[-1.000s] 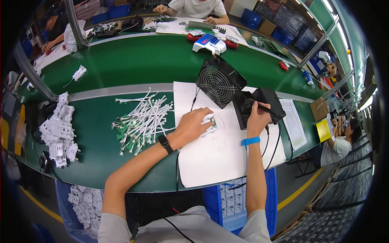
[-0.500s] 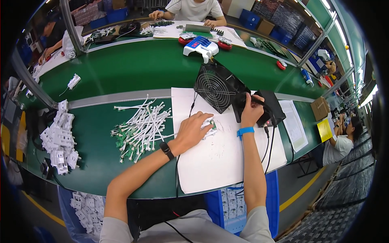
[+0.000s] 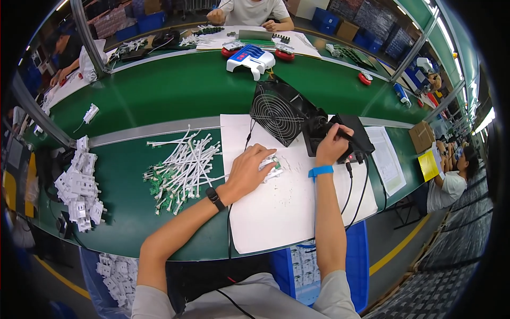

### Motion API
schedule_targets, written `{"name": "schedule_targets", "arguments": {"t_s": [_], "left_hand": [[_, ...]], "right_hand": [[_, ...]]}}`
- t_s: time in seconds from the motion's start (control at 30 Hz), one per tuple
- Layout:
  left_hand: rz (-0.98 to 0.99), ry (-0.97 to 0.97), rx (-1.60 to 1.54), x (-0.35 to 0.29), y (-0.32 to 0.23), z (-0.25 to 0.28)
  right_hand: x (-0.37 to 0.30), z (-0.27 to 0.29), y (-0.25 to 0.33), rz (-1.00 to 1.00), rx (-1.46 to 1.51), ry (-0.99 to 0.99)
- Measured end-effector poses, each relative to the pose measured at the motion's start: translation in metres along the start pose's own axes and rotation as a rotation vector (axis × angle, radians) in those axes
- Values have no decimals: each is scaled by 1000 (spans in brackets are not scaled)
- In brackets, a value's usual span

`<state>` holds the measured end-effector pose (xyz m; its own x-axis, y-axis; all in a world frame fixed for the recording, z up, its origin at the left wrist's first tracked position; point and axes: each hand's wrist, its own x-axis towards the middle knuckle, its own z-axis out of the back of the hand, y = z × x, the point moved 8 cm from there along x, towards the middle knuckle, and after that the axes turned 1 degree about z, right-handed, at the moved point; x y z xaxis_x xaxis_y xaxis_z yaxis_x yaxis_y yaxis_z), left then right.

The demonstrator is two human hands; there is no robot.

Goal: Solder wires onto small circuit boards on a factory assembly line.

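My left hand (image 3: 248, 171) is on the white paper sheet (image 3: 276, 218), its fingertips pinching a small white plastic housing with a green circuit board (image 3: 273, 166). A thin white lead runs out from under that hand to the left. On the right, my right hand (image 3: 334, 144) grips the black handle of what looks like a soldering iron (image 3: 362, 142). It is beside the black holder (image 3: 314, 130) and the black power box (image 3: 353, 127); the iron's tip cannot be made out. Behind the sheet stands a black fan with a wire grille (image 3: 277, 114).
White cables with green boards (image 3: 183, 170) lie in a heap on the left, beyond them a pile of white housings (image 3: 79, 186). A white and blue device (image 3: 251, 61) sits on the green belt (image 3: 175, 90). Black cords (image 3: 348, 196) hang right. A blue bin (image 3: 361, 266) stands below.
My right hand has shifted slightly right and toward me with the iron, away from the holder. My left hand stays on the white housing. The view has shifted a little.
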<state>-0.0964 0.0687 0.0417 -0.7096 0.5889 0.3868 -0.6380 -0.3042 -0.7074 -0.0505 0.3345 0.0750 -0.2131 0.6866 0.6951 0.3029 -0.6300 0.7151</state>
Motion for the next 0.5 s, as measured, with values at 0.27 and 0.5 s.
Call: {"name": "schedule_targets", "arguments": {"t_s": [0.27, 0.5], "left_hand": [[-118, -41, 214, -16, -20, 21], [-174, 59, 219, -18, -2, 31]], "right_hand": [[-31, 47, 60, 216, 30, 77], [-78, 24, 69, -110, 163, 243]]}}
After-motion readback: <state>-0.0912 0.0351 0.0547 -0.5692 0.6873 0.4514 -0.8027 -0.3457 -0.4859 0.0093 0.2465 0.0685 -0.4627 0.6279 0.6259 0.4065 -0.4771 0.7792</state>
